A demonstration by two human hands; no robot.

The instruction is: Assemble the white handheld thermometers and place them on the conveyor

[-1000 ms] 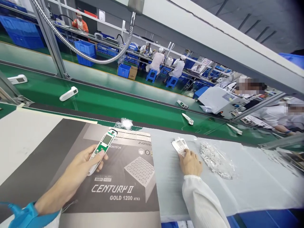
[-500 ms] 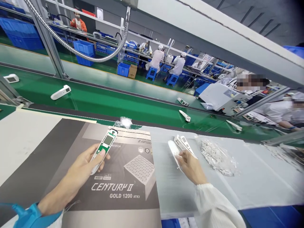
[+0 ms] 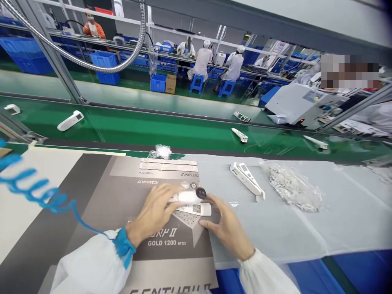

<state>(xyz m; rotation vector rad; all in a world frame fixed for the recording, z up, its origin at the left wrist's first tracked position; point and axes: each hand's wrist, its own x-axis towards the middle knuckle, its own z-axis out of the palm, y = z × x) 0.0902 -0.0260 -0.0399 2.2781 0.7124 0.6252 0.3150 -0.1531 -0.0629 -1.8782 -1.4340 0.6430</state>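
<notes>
Over the printed cardboard (image 3: pixel 101 204), my left hand (image 3: pixel 156 208) grips a white device body (image 3: pixel 188 197) with a round black end. Just below it is a white shell with a window (image 3: pixel 200 209), close against the body; whether they touch is unclear. My right hand (image 3: pixel 228 224) is curved at the right end of both pieces, thumb and fingers apart, fingertips close to the black end. A blue coiled cord runs to the blue band (image 3: pixel 124 247) on my left wrist. Other white shell parts (image 3: pixel 247 179) lie to the right.
A clear bag of small white parts (image 3: pixel 294 185) lies on the pale sheet (image 3: pixel 346 204). White devices, one of them (image 3: pixel 70 121), rest on the green belt (image 3: pixel 128 128). Crumpled clear plastic (image 3: pixel 161 152) sits at the cardboard's far edge. Several people work beyond.
My left hand has moved right and turned the device, so its green board no longer shows. My right hand has come left from the shell parts, and a windowed shell now lies between my hands.
</notes>
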